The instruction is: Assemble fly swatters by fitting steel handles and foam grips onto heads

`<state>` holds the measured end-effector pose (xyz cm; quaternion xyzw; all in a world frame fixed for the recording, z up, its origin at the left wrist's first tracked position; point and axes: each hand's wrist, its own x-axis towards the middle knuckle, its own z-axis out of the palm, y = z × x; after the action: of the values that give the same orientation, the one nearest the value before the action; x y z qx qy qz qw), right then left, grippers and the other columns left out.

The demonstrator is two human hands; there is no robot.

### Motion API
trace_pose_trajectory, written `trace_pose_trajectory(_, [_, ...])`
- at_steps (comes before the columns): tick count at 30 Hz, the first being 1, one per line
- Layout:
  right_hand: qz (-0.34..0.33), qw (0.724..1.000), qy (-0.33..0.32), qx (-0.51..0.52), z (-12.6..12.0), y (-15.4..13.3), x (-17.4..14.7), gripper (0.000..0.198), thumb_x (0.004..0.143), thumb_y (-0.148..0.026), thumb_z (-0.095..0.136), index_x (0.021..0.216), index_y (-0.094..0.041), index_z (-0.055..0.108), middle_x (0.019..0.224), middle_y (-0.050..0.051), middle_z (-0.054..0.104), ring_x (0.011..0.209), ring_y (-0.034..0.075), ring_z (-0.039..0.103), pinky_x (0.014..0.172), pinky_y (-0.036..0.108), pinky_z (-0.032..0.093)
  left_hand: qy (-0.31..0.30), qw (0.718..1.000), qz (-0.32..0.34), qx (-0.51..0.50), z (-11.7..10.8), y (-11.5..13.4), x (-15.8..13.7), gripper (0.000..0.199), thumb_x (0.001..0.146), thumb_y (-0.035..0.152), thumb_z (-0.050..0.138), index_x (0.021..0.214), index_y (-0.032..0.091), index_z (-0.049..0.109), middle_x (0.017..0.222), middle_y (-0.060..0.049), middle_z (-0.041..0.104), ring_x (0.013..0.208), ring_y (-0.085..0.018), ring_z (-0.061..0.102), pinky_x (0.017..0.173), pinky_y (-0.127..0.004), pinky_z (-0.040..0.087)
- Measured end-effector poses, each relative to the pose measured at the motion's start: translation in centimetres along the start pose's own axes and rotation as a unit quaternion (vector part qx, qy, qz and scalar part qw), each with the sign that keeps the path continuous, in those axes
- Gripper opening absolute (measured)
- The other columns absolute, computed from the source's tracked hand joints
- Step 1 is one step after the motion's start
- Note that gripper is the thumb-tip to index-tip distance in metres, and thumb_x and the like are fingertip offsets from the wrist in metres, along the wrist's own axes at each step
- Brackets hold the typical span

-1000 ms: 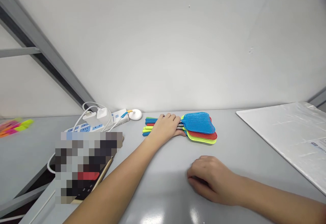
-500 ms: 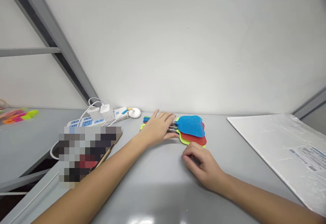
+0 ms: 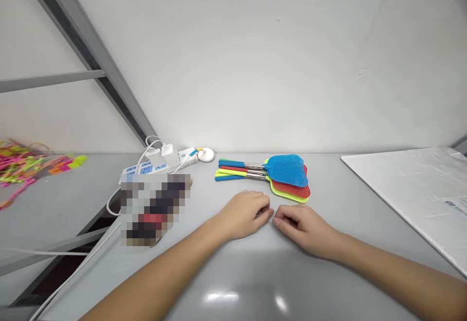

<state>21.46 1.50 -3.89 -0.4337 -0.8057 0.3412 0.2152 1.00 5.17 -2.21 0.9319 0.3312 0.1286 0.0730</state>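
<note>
Just behind both hands, a stack of fly swatters [image 3: 272, 176] lies flat on the grey table [image 3: 328, 272]: blue mesh head on top, red and yellow-green beneath, handles fanned leftward. Nearer than the swatters, left hand [image 3: 242, 214] and right hand [image 3: 304, 226] rest loosely curled, empty, fingertips nearly meeting. Left of the swatters sits a power strip [image 3: 160, 163].

A plain white wall [image 3: 255, 68] is rising behind the glossy grey table [image 3: 237, 282]; a grey metal brace [image 3: 91, 63] is slanting across the wall's left side.
</note>
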Motion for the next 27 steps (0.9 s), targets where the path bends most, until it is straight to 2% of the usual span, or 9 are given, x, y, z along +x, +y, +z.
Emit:
trace_pose_trajectory(4, [-0.094,0.984,-0.015,-0.147,0.5,-0.1,-0.4,0.013,0.09,-0.024,0.048,0.077,-0.022,0.049,0.072,-0.003,0.055,0.062,0.012,0.043,0.059,0.026,0.031,-0.002,1.0,-0.008,-0.014,-0.2,0.0,-0.3,0.02,0.094,0.029,0.05,0.076,0.021,0.049,0.079,0.001,0.061,0.075,-0.016,0.057,0.069,-0.028,0.042])
trace_pose_trajectory(10, [-0.1,0.982,-0.021,-0.16,0.3,-0.1,-0.5,0.01,0.09,-0.024,0.048,0.08,-0.022,0.049,0.074,-0.003,0.057,0.063,0.012,0.046,0.059,0.025,0.033,0.02,0.999,-0.036,-0.007,0.3,-0.5,-0.2,0.021,0.097,0.03,0.046,0.079,0.022,0.053,0.078,0.001,0.06,0.074,-0.016,0.056,0.069,-0.029,0.043])
trace_pose_trajectory(12, [-0.106,0.982,-0.026,-0.157,0.2,-0.2,-0.5,0.01,0.091,-0.023,0.047,0.082,-0.022,0.05,0.075,-0.002,0.058,0.065,0.012,0.048,0.061,0.025,0.034,0.046,0.997,-0.059,0.009,0.2,-1.2,-0.1,0.018,0.098,0.031,0.043,0.09,0.021,0.057,0.089,-0.003,0.062,0.085,-0.019,0.057,0.076,-0.032,0.044])
trace_pose_trajectory(14, [-0.111,0.981,-0.029,-0.154,0.2,-0.2,-0.5,0.01,0.091,-0.023,0.047,0.083,-0.022,0.051,0.077,-0.001,0.06,0.067,0.013,0.049,0.061,0.026,0.035,0.081,0.992,-0.088,0.031,-0.1,-2.2,0.2,0.023,0.097,0.035,0.046,0.111,0.02,0.057,0.114,-0.009,0.06,0.105,-0.025,0.053,0.089,-0.039,0.042])
trace_pose_trajectory(16, [-0.113,0.981,-0.031,-0.152,0.2,-0.2,-0.5,0.01,0.091,-0.022,0.047,0.083,-0.022,0.052,0.078,0.0,0.061,0.067,0.013,0.05,0.062,0.026,0.036,0.112,0.984,-0.118,0.073,-0.5,-3.3,0.6,0.044,0.093,0.044,0.053,0.13,0.02,0.048,0.136,-0.014,0.049,0.121,-0.033,0.044,0.1,-0.049,0.034])
trace_pose_trajectory(19, [-0.111,0.982,-0.036,-0.151,0.1,-0.2,-0.4,0.009,0.091,-0.023,0.048,0.084,-0.022,0.053,0.08,0.0,0.063,0.069,0.013,0.053,0.064,0.026,0.037,0.114,0.971,-0.129,0.163,-0.7,-4.8,1.7,0.069,0.087,0.058,0.057,0.142,0.021,0.038,0.15,-0.018,0.035,0.132,-0.037,0.035,0.107,-0.057,0.024])
trace_pose_trajectory(22, [-0.104,0.982,-0.039,-0.154,0.1,-0.3,-0.3,0.007,0.091,-0.023,0.048,0.085,-0.022,0.053,0.082,0.0,0.064,0.07,0.013,0.054,0.065,0.026,0.037,0.086,0.971,-0.103,0.198,-0.5,-5.8,3.4,0.067,0.088,0.064,0.05,0.14,0.024,0.04,0.145,-0.016,0.044,0.129,-0.034,0.041,0.109,-0.057,0.02])
trace_pose_trajectory(25, [-0.1,0.981,-0.038,-0.16,0.1,-0.4,-0.4,0.008,0.091,-0.023,0.048,0.085,-0.022,0.053,0.082,0.0,0.064,0.07,0.013,0.054,0.065,0.026,0.037,0.072,0.973,-0.1,0.194,0.0,-6.4,5.1,0.051,0.092,0.062,0.043,0.124,0.024,0.053,0.119,-0.01,0.062,0.109,-0.028,0.055,0.1,-0.048,0.034])
trace_pose_trajectory(27, [-0.104,0.981,-0.039,-0.161,0.0,-0.4,-0.4,0.009,0.091,-0.023,0.047,0.085,-0.022,0.053,0.082,0.0,0.064,0.07,0.013,0.054,0.065,0.026,0.037,0.07,0.973,-0.109,0.193,0.3,-6.7,5.9,0.045,0.095,0.059,0.04,0.113,0.022,0.057,0.108,-0.009,0.064,0.099,-0.026,0.058,0.088,-0.042,0.041])
